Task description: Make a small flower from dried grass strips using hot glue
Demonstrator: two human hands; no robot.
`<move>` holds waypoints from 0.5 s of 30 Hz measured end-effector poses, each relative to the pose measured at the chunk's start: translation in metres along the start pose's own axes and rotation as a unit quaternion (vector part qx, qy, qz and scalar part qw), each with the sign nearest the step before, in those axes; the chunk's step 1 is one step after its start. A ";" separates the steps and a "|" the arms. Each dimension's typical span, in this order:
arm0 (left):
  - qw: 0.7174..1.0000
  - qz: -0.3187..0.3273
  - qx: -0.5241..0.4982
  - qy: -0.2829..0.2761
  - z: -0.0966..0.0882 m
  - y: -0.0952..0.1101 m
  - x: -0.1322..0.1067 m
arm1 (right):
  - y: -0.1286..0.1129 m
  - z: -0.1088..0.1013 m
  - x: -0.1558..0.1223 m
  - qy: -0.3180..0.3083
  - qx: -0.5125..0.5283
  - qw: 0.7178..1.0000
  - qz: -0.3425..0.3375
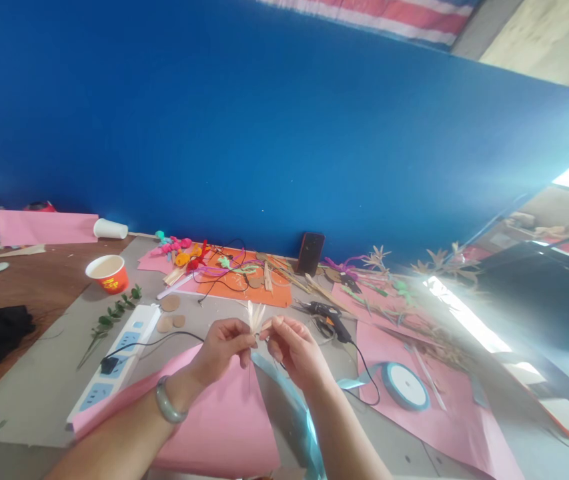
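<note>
Between my two hands is a pale, straw-coloured dried flower (255, 316) with pointed petals fanned upward. My left hand (228, 341), with a bangle (170, 400) on the wrist, pinches its base, and a thin stem hangs below the fingers. Thumb and forefinger of my right hand (291, 348) are pinched together at the flower's right side, on what looks like a small petal piece. Under the hands lie a sheet of pink paper (224, 427) and a light blue ribbon (297, 407), which trails down past my right forearm.
A hot glue gun (331, 319) with its cord lies right of my hands, near a ribbon roll (405, 385). At left are a power strip (119, 353), a leafy sprig (114, 313) and a paper cup (109, 273). A phone (310, 253) leans against the blue partition (244, 120).
</note>
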State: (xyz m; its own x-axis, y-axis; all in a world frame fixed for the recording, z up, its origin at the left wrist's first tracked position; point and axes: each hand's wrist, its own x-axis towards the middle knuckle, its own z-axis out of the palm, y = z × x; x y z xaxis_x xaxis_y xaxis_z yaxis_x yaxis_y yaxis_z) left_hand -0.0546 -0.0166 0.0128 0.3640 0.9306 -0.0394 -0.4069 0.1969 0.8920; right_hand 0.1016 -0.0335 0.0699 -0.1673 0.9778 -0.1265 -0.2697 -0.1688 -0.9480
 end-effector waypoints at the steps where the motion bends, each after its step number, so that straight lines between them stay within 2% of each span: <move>1: 1.000 0.001 -0.004 0.000 0.000 0.000 0.000 | 0.001 -0.001 0.000 0.006 0.005 1.000 0.000; 6: 1.000 0.008 -0.004 0.011 0.001 0.002 0.000 | 0.005 -0.003 0.000 0.046 0.020 0.998 -0.025; 10: 0.999 0.027 0.011 0.023 0.002 0.000 -0.001 | 0.008 -0.002 0.000 0.078 0.025 0.993 -0.091; 15: 0.997 0.060 0.032 0.031 0.002 -0.003 -0.003 | 0.016 0.003 -0.003 0.066 -0.017 0.993 -0.100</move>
State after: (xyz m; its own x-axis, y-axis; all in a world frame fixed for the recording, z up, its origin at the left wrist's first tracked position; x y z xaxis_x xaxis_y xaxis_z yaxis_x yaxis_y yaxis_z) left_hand -0.0527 -0.0203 0.0110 0.2621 0.9640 0.0436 -0.3889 0.0642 0.9190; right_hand 0.0952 -0.0394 0.0559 0.0125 0.9994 0.0313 -0.2530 0.0334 -0.9669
